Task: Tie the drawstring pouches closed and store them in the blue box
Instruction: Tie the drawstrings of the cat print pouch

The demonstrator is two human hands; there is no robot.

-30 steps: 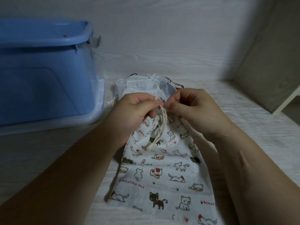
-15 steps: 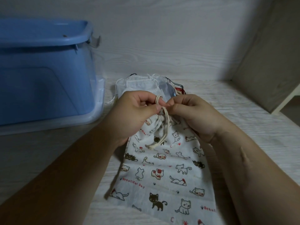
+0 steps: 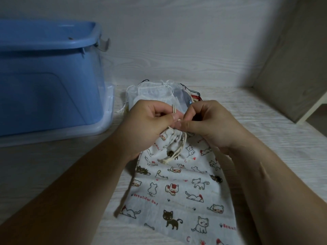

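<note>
A white cat-print drawstring pouch [image 3: 178,193] lies flat on the table in front of me, its mouth gathered under my hands. My left hand [image 3: 150,122] and my right hand [image 3: 210,122] meet above the mouth, each pinching the cream drawstring [image 3: 174,110]. A small loop sticks up between my fingers, and the loose cord ends [image 3: 169,157] trail down over the fabric. The blue box [image 3: 47,76] stands at the left, apart from the pouch.
A pile of other pouches [image 3: 155,92], white and patterned, lies just behind my hands against the back wall. A clear lid [image 3: 108,110] sits under the blue box. A wooden side panel [image 3: 292,68] closes off the right.
The pouch's mouth has been drawn tighter and the pouch slid slightly away from me. My fingers have shifted along the cord, and the upright loop is smaller.
</note>
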